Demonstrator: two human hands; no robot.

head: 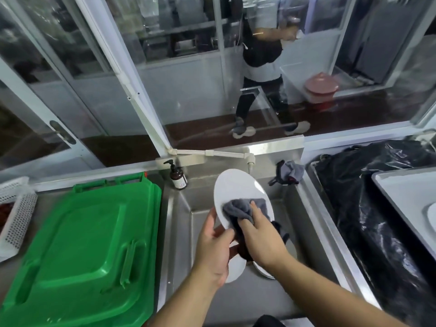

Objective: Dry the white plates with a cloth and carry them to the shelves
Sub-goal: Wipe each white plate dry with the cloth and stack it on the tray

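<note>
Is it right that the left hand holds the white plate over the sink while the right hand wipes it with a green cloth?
Not quite: the cloth is grey, not green, as the head view shows. The left hand does hold the white plate over the sink while the right hand wipes it.

This is the dishwashing area of a commercial kitchen. A deep stainless steel sink (236, 300) is set in a steel worktop (316, 223) below glass partitions (165, 43). A green bin lid (82, 251), a black bin liner (368, 208), a pump soap bottle (178, 177) and a perforated white basket (16, 208) surround it.
</note>
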